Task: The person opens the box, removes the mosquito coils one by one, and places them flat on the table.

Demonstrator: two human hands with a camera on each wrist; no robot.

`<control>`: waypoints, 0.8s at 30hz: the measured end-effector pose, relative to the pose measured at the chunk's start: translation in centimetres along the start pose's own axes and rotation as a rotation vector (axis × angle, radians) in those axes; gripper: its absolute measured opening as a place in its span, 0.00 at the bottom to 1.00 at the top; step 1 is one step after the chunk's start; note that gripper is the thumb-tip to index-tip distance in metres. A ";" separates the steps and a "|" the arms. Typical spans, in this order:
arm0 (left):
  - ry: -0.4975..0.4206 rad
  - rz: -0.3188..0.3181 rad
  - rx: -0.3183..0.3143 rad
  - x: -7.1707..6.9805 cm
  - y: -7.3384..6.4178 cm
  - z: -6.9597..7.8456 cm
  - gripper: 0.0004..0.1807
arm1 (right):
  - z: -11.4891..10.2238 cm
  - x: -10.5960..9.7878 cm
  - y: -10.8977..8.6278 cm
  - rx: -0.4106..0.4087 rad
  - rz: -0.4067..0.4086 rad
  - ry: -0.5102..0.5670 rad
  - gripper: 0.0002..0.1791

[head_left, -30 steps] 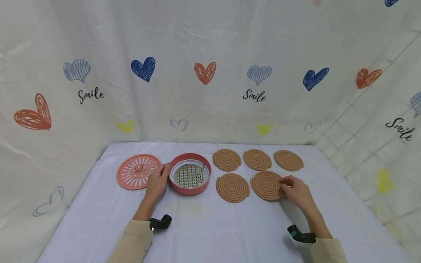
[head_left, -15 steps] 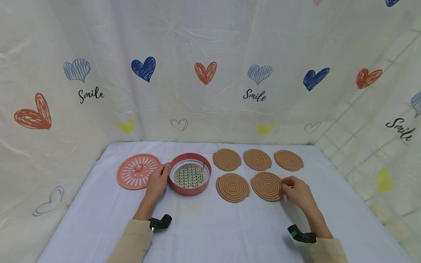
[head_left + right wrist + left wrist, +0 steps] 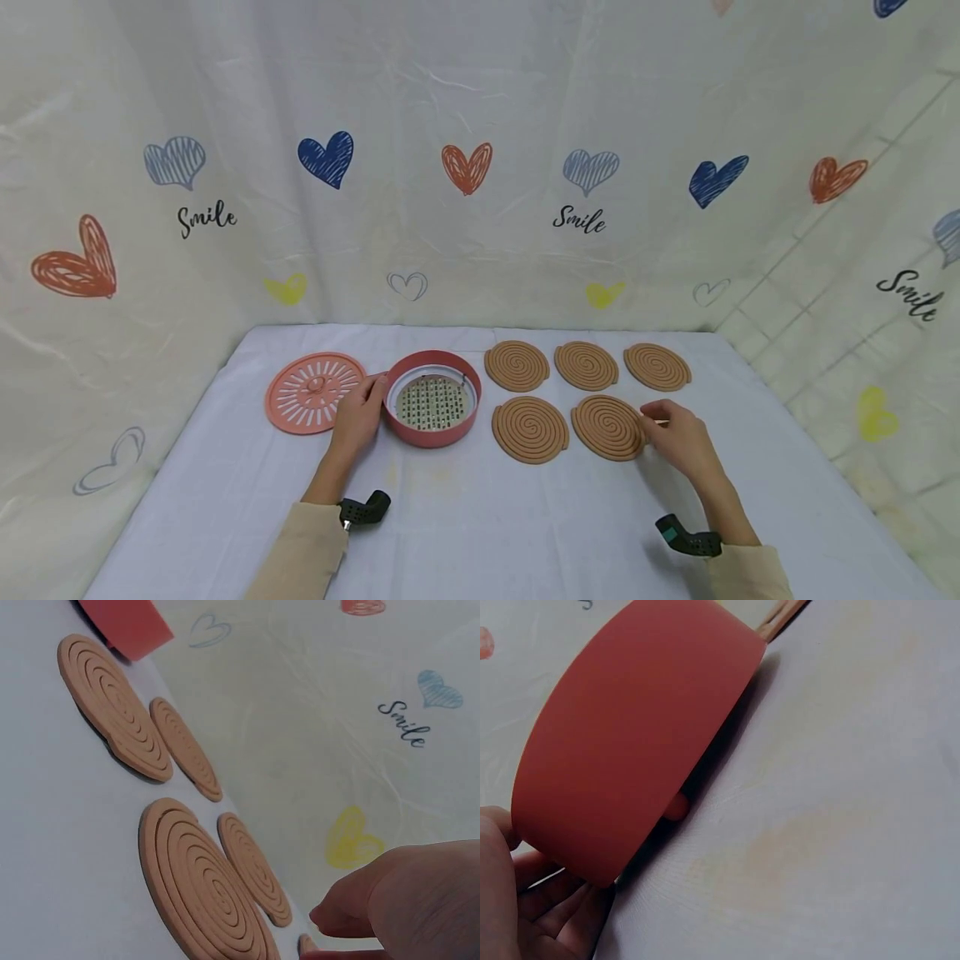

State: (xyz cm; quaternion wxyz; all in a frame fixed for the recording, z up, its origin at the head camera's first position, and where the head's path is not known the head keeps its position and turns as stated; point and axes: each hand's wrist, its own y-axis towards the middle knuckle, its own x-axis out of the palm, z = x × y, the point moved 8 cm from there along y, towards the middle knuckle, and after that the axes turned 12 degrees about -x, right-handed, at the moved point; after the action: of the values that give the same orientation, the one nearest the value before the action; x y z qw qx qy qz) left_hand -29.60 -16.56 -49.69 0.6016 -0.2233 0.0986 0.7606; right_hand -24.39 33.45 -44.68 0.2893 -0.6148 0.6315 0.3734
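In the head view my left hand [image 3: 357,414] grips the left side of a round red mosquito coil holder [image 3: 430,437], which has a mesh disc inside. The left wrist view shows my thumb at the rim of the holder [image 3: 630,742] and fingers around its lower edge. My right hand [image 3: 681,437] is at the right edge of a brown mosquito coil [image 3: 607,427], front row. From the right wrist, that coil [image 3: 206,885] lies flat with my index fingertip beside it and a gap between finger and thumb.
Left of the holder lies a pink slotted lid [image 3: 303,404] with a knob. Another coil [image 3: 530,429] sits in the front row, and three more coils [image 3: 587,365] form the back row. White cloth [image 3: 480,533] covers the table; a printed curtain [image 3: 517,275] hangs behind.
The coil at my right hand has settled slightly toward the table and its edge has come away from my fingertips. My left hand and the holder have stayed in place.
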 end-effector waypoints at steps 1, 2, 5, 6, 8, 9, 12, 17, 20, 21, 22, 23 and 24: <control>0.002 -0.003 -0.002 0.0 0.0 0.0 0.30 | -0.2 -0.1 0.0 -0.007 0.009 -0.001 0.22; 0.005 -0.006 -0.002 0.0 0.1 0.0 0.30 | -0.5 -0.2 0.0 -0.015 0.018 -0.003 0.21; 0.018 -0.012 0.006 -0.1 0.1 0.2 0.30 | -1.3 -0.5 -0.1 -0.040 0.044 -0.008 0.20; 0.020 -0.014 0.006 -0.2 0.1 0.3 0.29 | -1.6 -0.6 -0.1 -0.047 0.050 -0.010 0.20; 0.028 -0.013 0.010 -0.4 0.0 0.6 0.28 | -2.1 -0.7 -0.2 -0.059 0.062 -0.011 0.20; 0.030 -0.011 0.013 -0.5 -0.1 0.8 0.28 | -2.4 -0.8 -0.3 -0.067 0.068 -0.012 0.20; 0.029 0.002 0.012 -1.0 -0.3 1.5 0.27 | -3.2 -1.0 -0.3 -0.098 0.090 -0.008 0.19; 0.018 0.036 0.031 -1.8 -0.6 2.6 0.26 | -5.0 -1.5 -0.3 -0.164 0.132 -0.020 0.17; 0.010 0.058 0.054 -2.2 -0.8 3.2 0.25 | -6.5 -1.8 -0.2 -0.199 0.157 -0.022 0.16; 0.008 0.064 0.065 -2.4 -0.9 3.5 0.25 | -6.9 -1.9 -0.1 -0.214 0.167 -0.016 0.16; 0.008 0.073 0.076 -2.5 -1.0 3.7 0.25 | -7.4 -2.0 -0.1 -0.226 0.175 -0.009 0.15; 0.005 0.078 0.081 -2.6 -1.0 3.9 0.25 | -8.0 -2.1 -0.1 -0.240 0.183 0.002 0.15; 0.004 0.083 0.086 -2.7 -1.1 4.0 0.25 | -8.5 -2.1 0.0 -0.256 0.193 0.010 0.15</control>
State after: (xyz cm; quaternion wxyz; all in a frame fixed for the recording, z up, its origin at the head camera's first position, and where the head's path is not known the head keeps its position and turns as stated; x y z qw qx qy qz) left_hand -28.97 -16.96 -44.75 0.5783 -0.1944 0.1415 0.7796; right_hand -23.38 27.60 -38.21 0.1685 -0.5850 0.6363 0.4738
